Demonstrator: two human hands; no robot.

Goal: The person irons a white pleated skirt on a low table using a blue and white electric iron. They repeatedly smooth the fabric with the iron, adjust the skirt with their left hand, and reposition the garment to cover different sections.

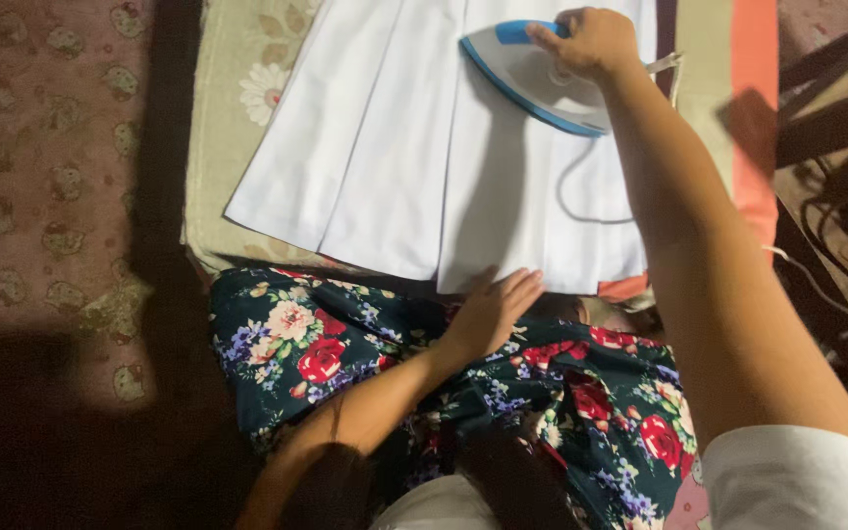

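Looking down from the head cam: my right hand (593,41) is wrapped shut around the blue handle of the white-and-blue plastic steam iron (532,79), so that grip is closed on it. The iron sits flat on the white pleated cotton garment (424,167), directly under the right hand, with its thin cord (581,196) looping off toward my side of the hand.

My left hand (491,312) is open, fingers flat, resting at the near hem of the white garment, right where it meets my dark floral skirt (345,344). It holds nothing, just presses down.

The garment lies on a beige flower-print padded blanket (238,88), which is spread on the patterned pinkish floor mat (41,177) off to the left of both hands.

Handling-wise, I'd say the iron is rigid, a bit heavy and hot underneath, so the handle on top is the only sane place to hold it. The cloth looks light, soft and floppy, likely to bunch up, so a flat palm near the hem seems best.
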